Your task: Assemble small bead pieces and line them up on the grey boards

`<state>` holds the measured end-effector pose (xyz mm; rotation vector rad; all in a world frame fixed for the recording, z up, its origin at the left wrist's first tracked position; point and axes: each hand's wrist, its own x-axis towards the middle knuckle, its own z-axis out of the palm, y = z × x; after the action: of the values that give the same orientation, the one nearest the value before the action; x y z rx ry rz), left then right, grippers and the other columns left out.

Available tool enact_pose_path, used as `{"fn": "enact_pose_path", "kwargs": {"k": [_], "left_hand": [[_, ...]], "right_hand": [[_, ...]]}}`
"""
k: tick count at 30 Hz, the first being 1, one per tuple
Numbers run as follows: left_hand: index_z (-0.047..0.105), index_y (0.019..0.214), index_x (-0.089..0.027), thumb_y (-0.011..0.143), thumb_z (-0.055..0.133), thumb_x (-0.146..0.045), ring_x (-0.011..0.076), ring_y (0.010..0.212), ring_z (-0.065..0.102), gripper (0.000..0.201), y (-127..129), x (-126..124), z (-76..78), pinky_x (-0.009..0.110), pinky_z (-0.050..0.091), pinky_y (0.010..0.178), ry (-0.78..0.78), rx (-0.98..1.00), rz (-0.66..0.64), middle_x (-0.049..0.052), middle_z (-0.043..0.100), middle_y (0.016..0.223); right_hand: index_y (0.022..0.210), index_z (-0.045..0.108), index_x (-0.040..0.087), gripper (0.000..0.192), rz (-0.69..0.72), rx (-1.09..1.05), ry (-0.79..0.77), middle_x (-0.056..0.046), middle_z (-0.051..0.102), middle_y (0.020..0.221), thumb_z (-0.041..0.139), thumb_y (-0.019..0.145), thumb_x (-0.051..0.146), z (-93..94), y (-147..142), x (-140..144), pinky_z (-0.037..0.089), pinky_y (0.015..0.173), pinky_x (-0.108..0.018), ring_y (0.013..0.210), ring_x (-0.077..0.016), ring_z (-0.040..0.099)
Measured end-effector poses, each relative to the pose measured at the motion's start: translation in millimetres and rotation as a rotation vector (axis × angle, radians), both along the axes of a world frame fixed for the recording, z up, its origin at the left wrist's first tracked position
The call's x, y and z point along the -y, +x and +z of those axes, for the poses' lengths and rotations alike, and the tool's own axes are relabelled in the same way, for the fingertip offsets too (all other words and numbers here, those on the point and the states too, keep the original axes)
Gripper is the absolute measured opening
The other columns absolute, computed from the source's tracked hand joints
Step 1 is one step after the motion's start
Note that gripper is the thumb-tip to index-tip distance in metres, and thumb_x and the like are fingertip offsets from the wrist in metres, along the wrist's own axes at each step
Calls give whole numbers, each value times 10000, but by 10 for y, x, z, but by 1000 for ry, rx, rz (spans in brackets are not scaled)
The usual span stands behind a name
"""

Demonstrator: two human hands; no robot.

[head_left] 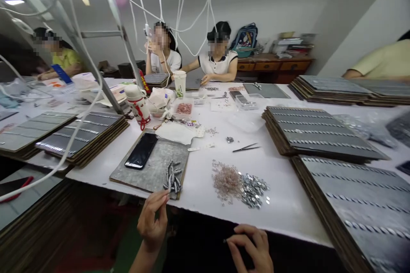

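Observation:
My left hand [153,217] is closed in a pinch at the table's front edge, its fingertips beside a heap of dark and silver elongated pieces [173,177]. Whatever it may hold is too small to make out. Those pieces lie on the corner of a grey board [153,179], together with a black phone [141,151]. Lower down, in front of the table edge, my right hand [251,245] pinches a tiny dark piece [224,241] at its fingertips. Beyond that hand lie a pile of small pinkish rings [226,180] and a pile of silver discs [253,190], touching each other.
Black tweezers [246,148] lie behind the piles. Stacked boards with rows of silver pieces stand at right [320,132] and left [86,134]. A white-and-red flask [137,104] and a paper cup [180,84] stand farther back. White cables [72,136] hang down. Several people sit around the table.

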<state>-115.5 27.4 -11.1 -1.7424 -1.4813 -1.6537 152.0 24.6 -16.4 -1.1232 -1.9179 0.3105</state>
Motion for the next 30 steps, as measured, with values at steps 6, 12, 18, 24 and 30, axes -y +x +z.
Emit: {"fn": "enact_pose_path", "kwargs": {"k": [6, 12, 18, 24, 30], "left_hand": [[694, 862, -179, 761, 710, -36, 152, 729, 646, 175, 496, 192, -16, 262, 528, 705, -226, 271, -278, 12, 679, 750], [673, 682, -163, 759, 741, -297, 128, 590, 546, 169, 1196, 444, -89, 220, 441, 567, -891, 964, -607, 7, 615, 626], [667, 709, -157, 652, 824, -296, 108, 604, 501, 217, 1300, 420, -3, 213, 412, 606, -1089, 1385, -661, -14, 586, 630], [743, 802, -123, 737, 766, -414, 139, 663, 587, 299, 1243, 378, 92, 256, 460, 691, -1071, 1491, -695, 46, 665, 661], [755, 805, -120, 719, 790, -383, 136, 665, 619, 278, 1238, 363, 133, 256, 484, 690, -1067, 1621, -754, 52, 682, 684]], "right_hand": [[806, 633, 241, 74, -19, -11, -35, -51, 559, 932, 586, 846, 200, 49, 12, 43, 471, 761, -336, 900, -199, 523], [804, 640, 234, 78, -52, -61, -57, -47, 559, 910, 584, 836, 189, 128, 41, 92, 471, 754, -339, 897, -192, 520], [803, 647, 233, 90, -109, -102, -83, -48, 559, 901, 577, 837, 189, 166, 118, 143, 456, 757, -355, 892, -193, 513], [800, 643, 234, 96, -80, -114, -115, -43, 556, 901, 574, 843, 182, 170, 86, 172, 440, 777, -357, 899, -188, 505], [797, 655, 243, 132, 18, -73, -147, -37, 559, 912, 554, 855, 181, 180, 35, 182, 433, 796, -355, 912, -184, 511]]}}
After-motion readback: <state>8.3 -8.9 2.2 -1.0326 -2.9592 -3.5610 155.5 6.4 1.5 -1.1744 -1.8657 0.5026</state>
